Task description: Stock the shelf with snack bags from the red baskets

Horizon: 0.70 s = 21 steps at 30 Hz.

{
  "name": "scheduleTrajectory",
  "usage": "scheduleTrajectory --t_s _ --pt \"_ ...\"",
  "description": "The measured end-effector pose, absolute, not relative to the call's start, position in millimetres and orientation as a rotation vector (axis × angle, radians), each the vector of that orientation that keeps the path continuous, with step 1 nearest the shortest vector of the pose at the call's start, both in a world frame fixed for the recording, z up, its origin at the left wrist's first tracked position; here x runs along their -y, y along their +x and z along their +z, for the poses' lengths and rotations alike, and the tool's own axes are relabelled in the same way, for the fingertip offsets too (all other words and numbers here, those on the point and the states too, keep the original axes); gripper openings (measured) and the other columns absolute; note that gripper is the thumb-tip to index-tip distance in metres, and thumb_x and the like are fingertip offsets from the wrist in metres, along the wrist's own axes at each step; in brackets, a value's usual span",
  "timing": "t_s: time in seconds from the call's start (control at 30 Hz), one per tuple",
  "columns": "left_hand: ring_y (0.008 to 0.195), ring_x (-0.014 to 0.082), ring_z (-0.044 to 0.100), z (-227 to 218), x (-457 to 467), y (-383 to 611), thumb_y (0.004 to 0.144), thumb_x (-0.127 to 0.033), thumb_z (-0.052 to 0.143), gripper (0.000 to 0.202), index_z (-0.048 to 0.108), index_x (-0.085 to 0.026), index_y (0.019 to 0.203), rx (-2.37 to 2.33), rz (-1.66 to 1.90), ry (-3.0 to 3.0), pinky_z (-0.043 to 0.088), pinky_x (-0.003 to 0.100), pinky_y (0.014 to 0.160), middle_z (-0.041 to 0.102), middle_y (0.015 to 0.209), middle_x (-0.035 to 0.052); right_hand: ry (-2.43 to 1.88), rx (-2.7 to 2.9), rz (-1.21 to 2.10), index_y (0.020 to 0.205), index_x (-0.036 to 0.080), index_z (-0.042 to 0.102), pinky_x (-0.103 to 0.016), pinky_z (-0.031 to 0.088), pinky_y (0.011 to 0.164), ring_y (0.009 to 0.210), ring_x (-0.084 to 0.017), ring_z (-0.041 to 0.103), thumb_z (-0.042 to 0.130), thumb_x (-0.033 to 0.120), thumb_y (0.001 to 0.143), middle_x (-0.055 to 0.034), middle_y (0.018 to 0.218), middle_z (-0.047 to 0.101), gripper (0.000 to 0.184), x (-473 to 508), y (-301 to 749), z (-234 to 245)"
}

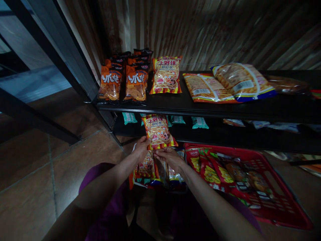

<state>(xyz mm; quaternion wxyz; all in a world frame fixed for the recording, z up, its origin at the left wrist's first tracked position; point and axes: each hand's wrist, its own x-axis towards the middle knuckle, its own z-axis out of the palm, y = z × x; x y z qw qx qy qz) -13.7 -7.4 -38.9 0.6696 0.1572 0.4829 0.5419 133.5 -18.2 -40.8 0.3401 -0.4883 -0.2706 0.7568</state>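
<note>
My left hand [141, 148] and my right hand [170, 159] both grip the lower edge of a yellow and red snack bag [158, 130], held upright in front of the black shelf [200, 108]. Below my hands lies a stack of similar snack bags [147, 170]. A matching yellow and red bag [166, 75] stands on the top shelf, right of the orange snack bags [122, 82].
A red basket [281, 204] with several red and yellow packets sits on the floor at right. Flat bags [225, 85] lie on the shelf's right part. Teal packets [199, 123] line the lower shelf. Brown tiled floor [37, 174] spreads left.
</note>
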Motion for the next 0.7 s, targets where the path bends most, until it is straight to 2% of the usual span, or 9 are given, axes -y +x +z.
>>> scheduleTrajectory --t_s 0.17,0.27,0.33,0.43,0.6,0.7 --pt "0.068 0.0142 0.061 -35.6 9.9 -27.2 0.055 -0.033 0.079 0.038 0.061 -0.017 0.085 -1.112 1.161 0.390 0.048 0.028 0.066 0.066 0.079 0.0023 -1.406 0.635 1.868 0.073 0.017 0.065 -0.030 0.053 0.075 0.071 -0.018 0.069 0.068 0.005 0.059 -0.0062 0.075 0.073 0.018 6.3 167.3 -49.7" --pt "0.074 0.0153 0.062 -39.9 15.9 -30.8 0.055 -0.033 0.079 0.040 0.062 -0.016 0.088 -1.115 1.107 0.456 0.048 0.030 0.072 0.067 0.084 0.0038 -1.431 0.515 1.766 0.079 0.020 0.066 -0.033 0.053 0.074 0.071 -0.018 0.068 0.062 0.016 0.071 -0.0045 0.078 0.074 0.010 -3.1 180.7 -50.3" --pt "0.077 0.0163 0.062 -44.4 20.5 -30.3 0.056 -0.034 0.078 0.041 0.062 -0.016 0.089 -1.110 1.076 0.515 0.047 0.031 0.076 0.068 0.087 0.0045 -1.379 0.433 1.779 0.086 0.021 0.066 -0.036 0.054 0.074 0.077 -0.021 0.069 0.061 0.029 0.076 -0.0055 0.086 0.074 0.014 -5.9 181.6 -46.1" --pt "0.080 0.0175 0.062 -49.8 24.8 -26.4 0.057 -0.035 0.077 0.043 0.062 -0.015 0.092 -1.095 1.019 0.628 0.046 0.032 0.080 0.067 0.089 0.0046 -1.270 0.392 1.821 0.094 0.019 0.066 -0.040 0.053 0.079 0.088 -0.026 0.068 0.065 0.041 0.074 -0.0089 0.093 0.073 0.030 -5.2 175.5 -39.5" --pt "0.077 0.0184 0.062 -49.6 26.4 -18.6 0.059 -0.035 0.073 0.040 0.060 -0.014 0.090 -1.074 0.911 0.709 0.045 0.033 0.080 0.067 0.085 0.0052 -1.222 0.391 1.755 0.089 0.016 0.066 -0.041 0.052 0.080 0.088 -0.028 0.068 0.076 0.039 0.063 -0.0083 0.083 0.074 0.036 -3.0 168.4 -40.6" --pt "0.081 0.0194 0.063 -48.5 33.7 -16.1 0.063 -0.035 0.069 0.042 0.059 -0.016 0.099 -1.045 0.905 0.769 0.045 0.035 0.083 0.067 0.090 0.0054 -1.217 0.432 1.763 0.092 0.017 0.066 -0.040 0.053 0.079 0.090 -0.028 0.068 0.075 0.044 0.061 -0.0085 0.087 0.074 0.043 2.6 167.9 -39.2"
